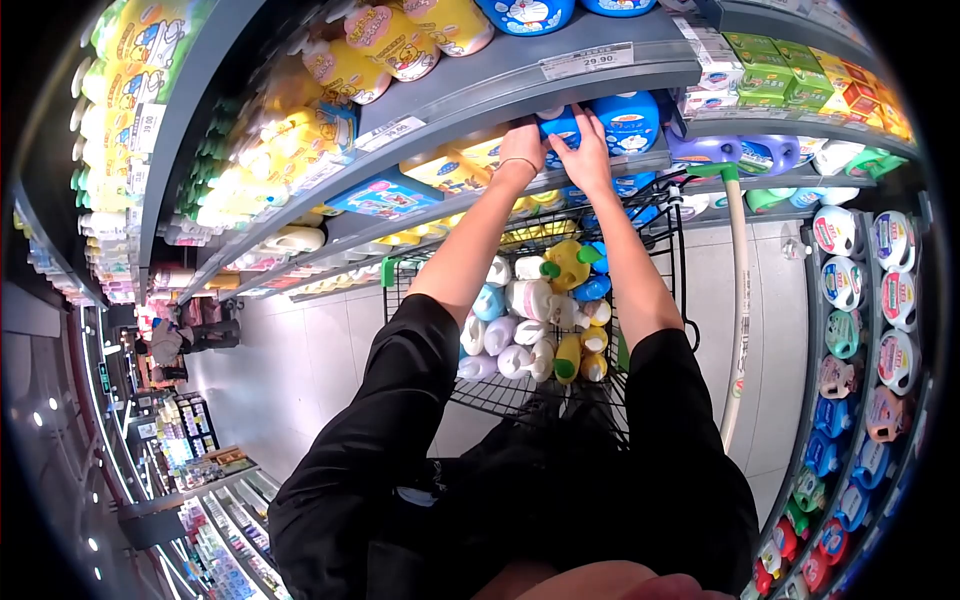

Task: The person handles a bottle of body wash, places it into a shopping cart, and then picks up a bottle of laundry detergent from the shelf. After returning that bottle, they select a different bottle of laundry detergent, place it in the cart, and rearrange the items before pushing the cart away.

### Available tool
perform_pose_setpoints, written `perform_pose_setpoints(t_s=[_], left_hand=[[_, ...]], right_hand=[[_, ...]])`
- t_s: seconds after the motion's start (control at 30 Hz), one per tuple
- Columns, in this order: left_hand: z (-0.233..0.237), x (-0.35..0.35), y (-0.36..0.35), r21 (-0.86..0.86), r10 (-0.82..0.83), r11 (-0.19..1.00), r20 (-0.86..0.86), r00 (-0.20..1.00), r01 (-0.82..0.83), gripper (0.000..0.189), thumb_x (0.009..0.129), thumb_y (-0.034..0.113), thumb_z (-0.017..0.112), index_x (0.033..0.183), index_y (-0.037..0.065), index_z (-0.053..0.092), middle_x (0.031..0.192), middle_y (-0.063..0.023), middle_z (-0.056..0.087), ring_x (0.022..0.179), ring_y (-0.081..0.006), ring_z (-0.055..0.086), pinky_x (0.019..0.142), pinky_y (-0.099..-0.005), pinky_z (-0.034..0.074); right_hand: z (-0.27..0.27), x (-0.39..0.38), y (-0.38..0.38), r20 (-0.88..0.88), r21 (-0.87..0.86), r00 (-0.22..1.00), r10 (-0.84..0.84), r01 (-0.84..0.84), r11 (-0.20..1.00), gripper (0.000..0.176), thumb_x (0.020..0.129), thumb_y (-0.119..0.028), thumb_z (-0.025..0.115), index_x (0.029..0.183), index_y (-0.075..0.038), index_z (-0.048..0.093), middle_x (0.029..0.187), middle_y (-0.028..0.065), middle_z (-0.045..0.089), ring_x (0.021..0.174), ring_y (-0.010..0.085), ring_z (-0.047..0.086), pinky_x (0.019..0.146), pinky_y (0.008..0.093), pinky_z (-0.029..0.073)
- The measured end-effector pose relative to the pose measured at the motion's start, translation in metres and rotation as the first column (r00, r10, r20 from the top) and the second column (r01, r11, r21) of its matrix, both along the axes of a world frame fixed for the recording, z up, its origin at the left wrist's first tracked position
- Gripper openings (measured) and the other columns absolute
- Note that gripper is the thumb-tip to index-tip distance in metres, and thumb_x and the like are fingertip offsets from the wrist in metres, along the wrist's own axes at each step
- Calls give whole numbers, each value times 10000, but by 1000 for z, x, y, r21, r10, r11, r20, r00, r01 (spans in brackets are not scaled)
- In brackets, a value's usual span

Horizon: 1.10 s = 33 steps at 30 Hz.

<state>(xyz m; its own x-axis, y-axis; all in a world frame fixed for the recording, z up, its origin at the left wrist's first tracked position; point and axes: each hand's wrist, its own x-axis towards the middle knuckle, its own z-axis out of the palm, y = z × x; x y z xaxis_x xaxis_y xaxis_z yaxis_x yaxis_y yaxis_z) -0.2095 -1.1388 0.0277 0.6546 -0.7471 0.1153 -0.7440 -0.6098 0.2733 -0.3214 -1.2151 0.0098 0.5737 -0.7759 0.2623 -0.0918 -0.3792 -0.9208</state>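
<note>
Blue bottle [560, 126], one: on shelf [655, 161], flanked by left hand [523, 147], fingers partly hidden, and right hand [585, 155], thumb and fingers spread, likely for steadiness; grip cannot be told. Wire cart [683, 265]: below, carrying assorted bottles [530, 298].

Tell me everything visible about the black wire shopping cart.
The black wire shopping cart looks metal, with open-grid sides and a green piece at its far-left corner. It stands over pale floor tiles, close to the grey shelving. White, yellow, lilac and blue plastic-looking bottles crowd inside; no wheels show.
</note>
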Motion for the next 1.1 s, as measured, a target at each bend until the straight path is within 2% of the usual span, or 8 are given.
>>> perform_pose_setpoints(t_s=[0.2, 0.3, 0.37, 0.57, 0.67, 0.73, 0.9, 1.1], left_hand=[[16, -38, 28, -372, -90, 924, 10, 996, 87, 589, 817, 129, 670, 1327, -35, 423, 1172, -338, 555, 1014, -485, 575, 834, -477, 488], [14, -75, 71, -523, -119, 852, -251, 961, -31, 665, 834, 102, 630, 1429, 7, 349, 1279, -315, 511, 1102, -437, 570, 922, -444, 468], [23, -113, 114, -299, -81, 952, -466, 881, -71, 673, 859, 114, 599, 1462, 34, 313, 1372, -273, 462, 1191, -394, 538, 1000, -420, 428], [-66, -193, 315, 56, 55, 998, -404, 913, -35, 555, 841, 161, 628, 1351, 31, 454, 1291, -251, 530, 1176, -411, 519, 1014, -442, 418], [-94, -241, 422, 437, 206, 891, -137, 969, -128, 450, 857, 354, 573, 1234, 107, 568, 1198, -173, 592, 1152, -358, 510, 979, -468, 397], [-112, -257, 476, 595, 394, 784, -262, 881, -174, 406, 872, 388, 530, 1190, 150, 614, 1178, -136, 612, 1153, -352, 495, 1018, -502, 325], [-124, -262, 474, 742, 367, 668, -263, 893, -56, 446, 888, 437, 422, 1182, 180, 636, 1213, -104, 615, 1152, -362, 503, 1009, -557, 252], [-107, -232, 446, 797, 479, 581, -499, 722, 165, 550, 844, 459, 454, 1270, 141, 597, 1342, -97, 559, 1249, -327, 495, 1010, -594, 267]], right_hand=[[-12, 7, -8, 23, -43, 998, 62, -61, 997, 689, 810, -233, 712, 1427, -157, 415, 1429, 235, 386, 1298, 405, 404, 1056, 416, 390], [1, 5, -4, -19, -16, 999, 42, -42, 999, 675, 804, -211, 713, 1408, -113, 426, 1420, 230, 394, 1301, 402, 401, 1048, 420, 398], [-1, 4, 3, -11, -50, 1000, 17, -18, 999, 662, 804, -190, 709, 1400, -102, 434, 1423, 228, 394, 1296, 399, 412, 1047, 419, 400], [-51, -17, 31, 212, 179, 976, 51, -90, 980, 472, 857, -111, 652, 1307, -33, 535, 1290, 202, 573, 1184, 304, 570, 982, 358, 455], [-84, -69, 73, 275, 270, 950, 145, -221, 937, 258, 916, -111, 629, 1152, -8, 643, 1083, 99, 696, 962, 151, 654, 860, 275, 501], [-82, -110, 107, 179, 456, 975, 129, -198, 868, 259, 921, -156, 657, 1121, 8, 654, 1042, 74, 695, 938, 113, 638, 828, 261, 502], [-87, -185, 143, 2, 640, 983, 185, -143, 755, 229, 932, -62, 572, 1132, 41, 618, 1002, 114, 685, 915, 162, 657, 829, 269, 526], [-48, -233, 85, 3, 352, 981, 194, -183, 918, 214, 975, -108, 541, 1132, -2, 640, 1010, 82, 674, 931, 158, 645, 866, 278, 517]])
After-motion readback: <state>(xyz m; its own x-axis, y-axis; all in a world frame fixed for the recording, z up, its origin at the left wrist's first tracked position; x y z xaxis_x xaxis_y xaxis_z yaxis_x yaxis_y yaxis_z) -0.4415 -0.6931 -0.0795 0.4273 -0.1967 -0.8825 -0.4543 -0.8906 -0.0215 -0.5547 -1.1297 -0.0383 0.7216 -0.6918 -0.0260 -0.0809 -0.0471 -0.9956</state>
